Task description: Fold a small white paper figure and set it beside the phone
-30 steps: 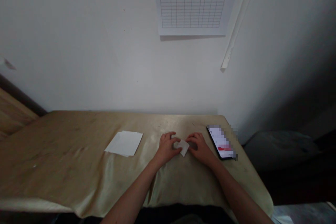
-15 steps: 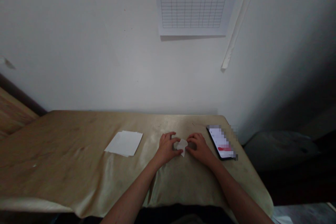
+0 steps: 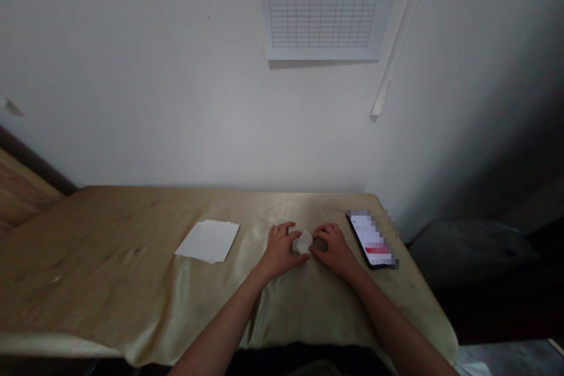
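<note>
Loose white sheets [image 3: 208, 241] left of centre on table [image 3: 110, 258]. Left hand [image 3: 278, 249] curled, fingertips pinching left edge of small folded paper [image 3: 304, 242], low over tabletop right of centre. Paper likely light, thin, easily creased or torn; best held by edges, light fingertip pinch. Right hand [image 3: 335, 248] curled, pinching right edge. Phone [image 3: 372, 239] just beyond, right.

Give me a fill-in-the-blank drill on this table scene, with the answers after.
The left hand and the right hand hold between them a small folded piece of white paper, ____ than the flat stack of white paper sheets.
The black smartphone with a lit screen lies on the tan cloth-covered table beside the ____ hand.
That stack lies to the ____ of both hands.
A white gridded chart hangs on the ____ above the table.
Missing: smaller; right; left; wall.
</note>
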`<action>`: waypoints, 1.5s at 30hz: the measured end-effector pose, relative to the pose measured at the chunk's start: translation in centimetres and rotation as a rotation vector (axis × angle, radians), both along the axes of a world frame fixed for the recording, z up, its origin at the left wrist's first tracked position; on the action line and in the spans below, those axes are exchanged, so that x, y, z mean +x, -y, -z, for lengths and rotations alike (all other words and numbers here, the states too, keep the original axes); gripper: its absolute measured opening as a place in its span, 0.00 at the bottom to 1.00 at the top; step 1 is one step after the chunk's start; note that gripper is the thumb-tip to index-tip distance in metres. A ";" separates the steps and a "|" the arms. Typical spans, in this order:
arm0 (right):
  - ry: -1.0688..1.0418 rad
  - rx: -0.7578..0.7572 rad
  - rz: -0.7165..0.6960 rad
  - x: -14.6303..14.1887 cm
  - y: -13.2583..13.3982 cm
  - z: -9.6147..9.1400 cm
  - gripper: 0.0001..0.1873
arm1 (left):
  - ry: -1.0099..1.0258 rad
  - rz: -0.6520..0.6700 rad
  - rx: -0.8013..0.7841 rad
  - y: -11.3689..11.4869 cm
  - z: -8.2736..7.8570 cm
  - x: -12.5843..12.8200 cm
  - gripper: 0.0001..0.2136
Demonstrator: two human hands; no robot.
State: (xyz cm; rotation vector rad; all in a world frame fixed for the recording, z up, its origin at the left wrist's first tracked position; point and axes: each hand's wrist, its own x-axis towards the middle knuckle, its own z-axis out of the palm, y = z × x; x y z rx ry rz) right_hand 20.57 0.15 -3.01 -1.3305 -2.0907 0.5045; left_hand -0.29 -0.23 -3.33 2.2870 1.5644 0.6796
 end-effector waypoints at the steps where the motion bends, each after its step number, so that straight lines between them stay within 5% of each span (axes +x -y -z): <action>1: 0.001 -0.003 0.003 0.0 0.0 0.0 0.10 | -0.003 -0.001 -0.007 0.0 0.0 0.0 0.29; 8: -0.009 0.003 0.010 -0.1 0.0 0.0 0.08 | -0.033 0.010 -0.070 0.0 -0.1 0.1 0.36; 37: -0.085 -0.031 -0.013 0.3 -1.2 1.1 0.03 | -0.010 0.012 -0.122 -0.2 -0.5 0.0 0.37; 45: -0.088 -0.005 -0.043 -0.1 -0.7 0.7 0.03 | 0.285 -0.061 -0.037 -1.3 0.5 -0.2 0.11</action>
